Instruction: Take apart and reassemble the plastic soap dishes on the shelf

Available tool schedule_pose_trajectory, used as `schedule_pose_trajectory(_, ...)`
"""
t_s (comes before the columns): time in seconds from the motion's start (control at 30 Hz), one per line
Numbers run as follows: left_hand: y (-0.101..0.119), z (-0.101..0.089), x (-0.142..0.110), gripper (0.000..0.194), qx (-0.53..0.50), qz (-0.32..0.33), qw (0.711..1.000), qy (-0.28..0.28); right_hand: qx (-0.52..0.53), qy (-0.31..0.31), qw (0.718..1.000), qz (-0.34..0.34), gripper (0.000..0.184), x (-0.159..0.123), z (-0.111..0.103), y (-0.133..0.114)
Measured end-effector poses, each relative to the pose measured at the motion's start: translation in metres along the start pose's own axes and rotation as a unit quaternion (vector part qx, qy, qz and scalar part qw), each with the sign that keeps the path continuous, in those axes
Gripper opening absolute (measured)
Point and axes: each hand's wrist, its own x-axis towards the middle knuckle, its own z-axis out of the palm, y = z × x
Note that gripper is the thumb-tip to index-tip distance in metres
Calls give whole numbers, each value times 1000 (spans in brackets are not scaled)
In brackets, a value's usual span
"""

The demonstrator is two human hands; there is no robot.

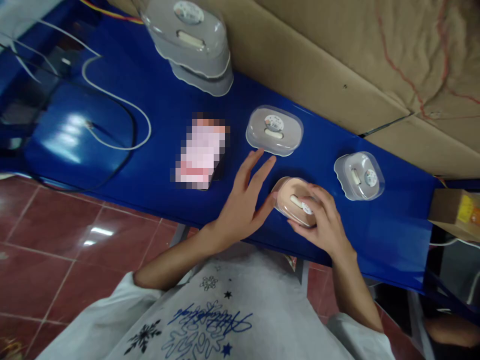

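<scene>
My right hand is wrapped over a small oval plastic container with a clear lid, lifted or tilted a little at the blue table's near edge. My left hand lies open beside it, fingers stretched out, thumb touching the container's left side. Just beyond my left fingertips sits a second clear oval container. A third container rests to the right of my right hand.
A stack of larger clear containers stands at the table's far left. A blurred pink object lies left of my hands. White cables loop over the blue table. Cardboard lines the far side; red tiled floor below.
</scene>
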Motion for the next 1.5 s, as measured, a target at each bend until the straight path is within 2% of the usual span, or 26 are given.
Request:
schedule_pose_trajectory(0.1, 1, -5, 31, 62, 149, 63, 986, -30, -82, -16, 996, 20, 75, 10, -13, 15)
schedule_pose_trajectory(0.23, -4, -5, 62, 72, 240, 80, 967, -14, -167, 33, 981, 92, 83, 23, -19, 14)
schedule_pose_trajectory(0.33, -3, -12, 52, 69, 339, 96, 935, -34, -146, 44, 985, 77, 88, 25, -14, -2)
schedule_pose_trajectory(0.43, -1, -24, 17, 52, 404, 112, 905, -76, -101, 15, 994, 26, 89, 22, -6, -21)
schedule_pose_trajectory(0.5, -5, -33, -9, 49, 393, 144, 898, -133, -69, -29, 997, -13, 87, 20, -2, -30)
schedule_pose_trajectory(0.57, -13, -39, -30, 54, 344, 167, 909, -167, -41, -79, 995, -45, 82, 20, 0, -36)
schedule_pose_trajectory(0.63, -22, -39, -43, 67, 305, 157, 930, -133, -23, -113, 991, -62, 73, 22, 0, -39)
schedule_pose_trajectory(0.7, -31, -34, -51, 86, 275, 114, 949, -109, -18, -122, 990, -66, 65, 22, -1, -39)
schedule_pose_trajectory(0.77, -38, -27, -54, 96, 250, 61, 961, -98, -31, -115, 991, -60, 62, 22, -2, -40)
schedule_pose_trajectory(0.9, -43, -21, -57, 81, 173, 0, 981, -88, -57, -94, 993, -44, 67, 18, -5, -45)
schedule_pose_trajectory(1.03, -41, -30, -53, 78, 86, -24, 988, -124, 6, -118, 992, -46, 57, 16, -9, -49)
schedule_pose_trajectory(1.1, -40, -37, -51, 77, 59, -37, 989, -130, 59, -109, 992, -35, 58, 17, -11, -46)
schedule_pose_trajectory(1.2, -41, -46, -49, 80, 74, -26, 985, -153, 91, -56, 994, 19, 62, 25, -10, -35)
schedule_pose_trajectory(1.3, -44, -55, -51, 85, 135, 17, 969, -208, 62, -10, 996, 69, 54, 38, 0, -19)
schedule_pose_trajectory(1.4, -47, -60, -53, 87, 181, 50, 951, -244, 30, 10, 997, 75, 46, 52, 15, -8)
schedule_pose_trajectory(1.5, -49, -61, -55, 86, 207, 62, 944, -251, -1, 6, 997, 83, 46, 60, 21, -4)
